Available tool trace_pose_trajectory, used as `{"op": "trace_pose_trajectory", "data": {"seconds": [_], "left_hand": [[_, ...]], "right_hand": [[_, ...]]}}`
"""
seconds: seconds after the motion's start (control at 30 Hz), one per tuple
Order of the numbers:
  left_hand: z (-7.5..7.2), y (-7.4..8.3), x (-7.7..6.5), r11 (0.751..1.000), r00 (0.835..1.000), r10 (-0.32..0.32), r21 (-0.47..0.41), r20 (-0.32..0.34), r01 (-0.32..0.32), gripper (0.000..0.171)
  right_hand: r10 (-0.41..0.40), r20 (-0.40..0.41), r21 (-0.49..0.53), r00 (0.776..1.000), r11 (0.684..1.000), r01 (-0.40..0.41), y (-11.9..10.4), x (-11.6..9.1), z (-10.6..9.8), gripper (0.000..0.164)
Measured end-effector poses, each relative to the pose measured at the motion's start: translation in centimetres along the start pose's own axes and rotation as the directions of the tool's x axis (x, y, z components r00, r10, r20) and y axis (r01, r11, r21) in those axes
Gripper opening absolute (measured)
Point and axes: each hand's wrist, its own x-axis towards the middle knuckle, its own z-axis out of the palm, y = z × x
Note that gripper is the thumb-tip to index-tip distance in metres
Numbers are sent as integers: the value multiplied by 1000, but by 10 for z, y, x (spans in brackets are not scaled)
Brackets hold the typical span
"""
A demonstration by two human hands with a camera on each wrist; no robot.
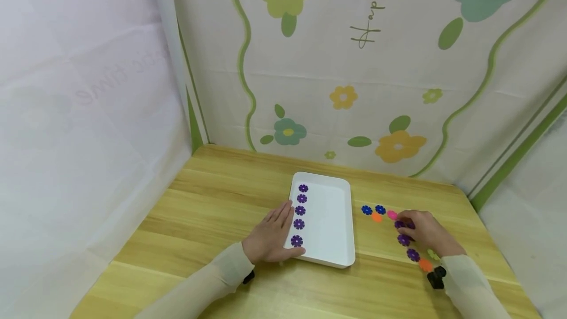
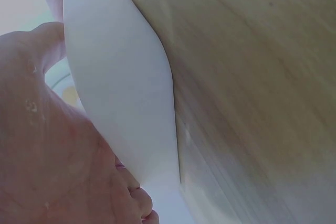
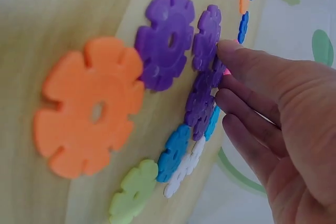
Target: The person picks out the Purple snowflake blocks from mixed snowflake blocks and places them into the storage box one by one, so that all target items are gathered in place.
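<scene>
My left hand (image 1: pixel 272 238) rests along the near left side of a shallow white tray (image 1: pixel 330 210), fingers extended and thumb over the front corner. In the left wrist view this hand (image 2: pixel 58 145) lies against the tray's outer wall (image 2: pixel 121 77). Several purple flower discs (image 1: pixel 299 224) form a column along the tray's left side. Right of the tray, my right hand (image 1: pixel 427 230) reaches into loose flower discs. Its thumb and fingers close around a purple flower disc (image 3: pixel 218 71) in a purple group; the fingers partly hide the contact.
Near the right hand lie an orange disc (image 3: pixel 92 108), a lime disc (image 3: pixel 134 192), a blue disc (image 3: pixel 173 148) and a white disc (image 3: pixel 186 166). Blue discs (image 1: pixel 366 209) and a pink disc (image 1: pixel 392 214) lie farther back. Flower-printed cloth (image 1: pixel 319 63) surrounds the wooden table (image 1: pixel 212 201).
</scene>
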Motion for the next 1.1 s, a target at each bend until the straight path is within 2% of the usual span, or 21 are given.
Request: {"op": "trace_pose_trajectory", "data": {"seconds": [0.3, 0.53, 0.67, 0.83, 0.93, 1.1], "left_hand": [[-1, 0, 0, 1000, 1000, 5, -7, -18, -5, 107], [1, 0, 0, 1000, 999, 20, -23, -32, -21, 106], [6, -3, 2, 1000, 998, 26, -17, -50, -27, 108], [17, -7, 8, 999, 997, 31, 34, -71, -29, 110], [14, -5, 7, 999, 998, 21, 40, -54, -18, 109], [0, 1, 2, 1000, 1000, 8, 22, -18, -7, 107]], "right_hand": [[32, 39, 85, 999, 996, -35, 6, 7, -4, 24], [30, 60, 110, 998, 993, -37, 5, 10, -12, 6], [42, 95, 144, 995, 988, -56, 3, 10, -20, 5], [40, 159, 212, 987, 975, -73, 1, 8, -31, 8], [28, 182, 276, 983, 958, -78, -1, 11, -35, 13], [-14, 183, 355, 983, 933, -53, -11, 19, -41, 18]]}}
